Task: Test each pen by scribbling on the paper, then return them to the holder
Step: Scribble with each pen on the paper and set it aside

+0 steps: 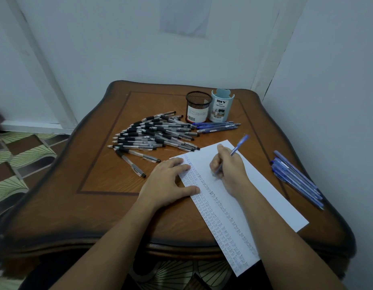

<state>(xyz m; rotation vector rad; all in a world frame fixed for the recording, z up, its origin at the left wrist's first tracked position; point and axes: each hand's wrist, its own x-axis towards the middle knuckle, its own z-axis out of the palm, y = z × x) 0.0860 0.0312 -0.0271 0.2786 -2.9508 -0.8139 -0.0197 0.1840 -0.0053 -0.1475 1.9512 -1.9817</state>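
Right hand (pixel 227 164) grips blue pen (pixel 238 148), tip apparently on paper (pixel 265 197), frame centre. Left hand (pixel 171 183) flat, fingers relaxed, pressing paper's left edge on worktop (pixel 106 185).

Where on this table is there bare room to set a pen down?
Bare table left of the left hand, nearer than the black pens; also back left, beside the mesh holder. Crowded: that pile, and the blue pens at the right edge.
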